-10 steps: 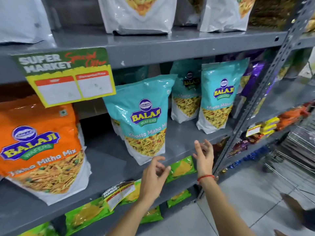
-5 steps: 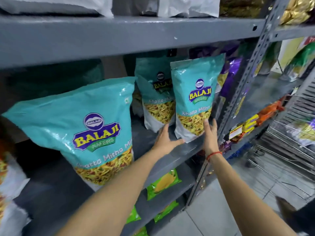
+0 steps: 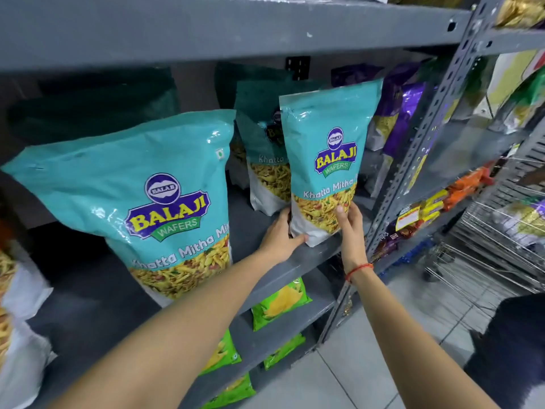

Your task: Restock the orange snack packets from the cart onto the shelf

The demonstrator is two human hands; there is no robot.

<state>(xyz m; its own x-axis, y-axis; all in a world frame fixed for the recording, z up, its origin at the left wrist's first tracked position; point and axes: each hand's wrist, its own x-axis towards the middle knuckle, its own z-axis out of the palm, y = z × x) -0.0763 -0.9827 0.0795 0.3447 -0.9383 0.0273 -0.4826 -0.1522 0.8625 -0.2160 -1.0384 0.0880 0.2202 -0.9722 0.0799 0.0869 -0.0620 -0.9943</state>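
A teal Balaji packet (image 3: 327,149) stands upright at the right end of the grey shelf (image 3: 312,255). My left hand (image 3: 278,237) grips its lower left corner, and my right hand (image 3: 349,228) holds its lower right edge. A second teal packet (image 3: 259,160) stands just behind it. A larger-looking teal packet (image 3: 165,196) stands nearer, to the left. Only a sliver of an orange packet (image 3: 8,287) shows at the far left edge. The wire cart (image 3: 498,243) is at the right.
A grey perforated upright post (image 3: 418,160) rises just right of my hands. Green packets (image 3: 280,299) lie on the lower shelves. Purple packets (image 3: 404,107) sit behind the post. Small orange and yellow packs (image 3: 451,199) line the neighbouring shelf. A dark shape (image 3: 513,343) is low at the right.
Both hands reached forward and to the right along the shelf and closed on the base of the right teal packet. The view swung right, so the orange packet slid out of sight.
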